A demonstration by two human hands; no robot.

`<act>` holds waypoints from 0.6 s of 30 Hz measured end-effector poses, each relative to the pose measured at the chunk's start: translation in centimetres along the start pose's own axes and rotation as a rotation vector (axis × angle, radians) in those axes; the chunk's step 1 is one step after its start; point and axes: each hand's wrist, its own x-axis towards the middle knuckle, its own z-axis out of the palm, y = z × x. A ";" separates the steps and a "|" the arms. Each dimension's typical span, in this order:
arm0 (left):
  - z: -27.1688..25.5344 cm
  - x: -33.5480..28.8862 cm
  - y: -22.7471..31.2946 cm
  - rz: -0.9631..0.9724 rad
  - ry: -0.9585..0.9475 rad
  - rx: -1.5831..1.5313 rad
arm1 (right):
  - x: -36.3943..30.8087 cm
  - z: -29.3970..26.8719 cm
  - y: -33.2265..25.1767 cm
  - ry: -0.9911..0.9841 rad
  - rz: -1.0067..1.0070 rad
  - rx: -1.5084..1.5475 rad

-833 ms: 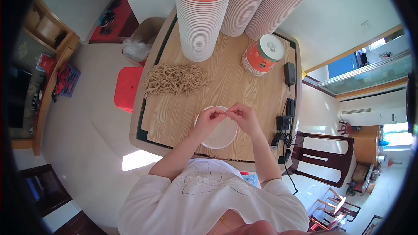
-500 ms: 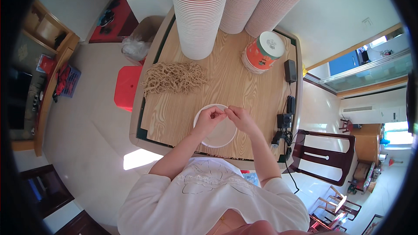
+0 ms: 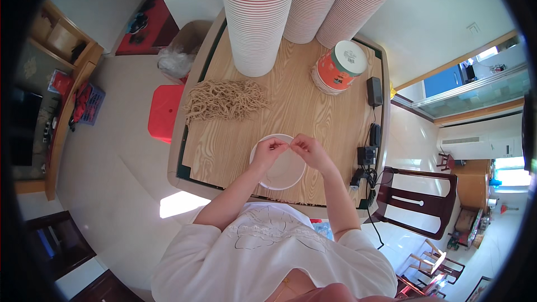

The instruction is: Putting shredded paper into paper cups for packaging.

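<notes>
In front of my body a round white paper bucket [image 3: 290, 176] stands with its open mouth up. Over its far rim, my left hand [image 3: 268, 154] and my right hand [image 3: 310, 152] meet with fingertips pinched close together. Whatever lies between those fingertips is too small to make out. Farther left, a loose heap of tan twisted cord [image 3: 226, 100] rests on the table. An orange paper bucket [image 3: 334, 74] with a pale base sits upside down at the far right, cord around its lower edge.
Tall stacks of nested paper buckets [image 3: 258, 33] rise from the far side of the wood-grain table [image 3: 324, 128]. Black power adapters [image 3: 374, 91] and cables line the right edge. A red stool [image 3: 163, 113] is left of the table, a dark wooden chair [image 3: 417, 202] right.
The right hand's fingers have curled slightly while the fingertips stay together over the rim. Bucket and cord heap lie as before.
</notes>
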 end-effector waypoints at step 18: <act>0.6 -0.4 0.0 -0.043 -0.002 -0.030 | -0.2 0.0 -1.4 0.029 0.118 -0.099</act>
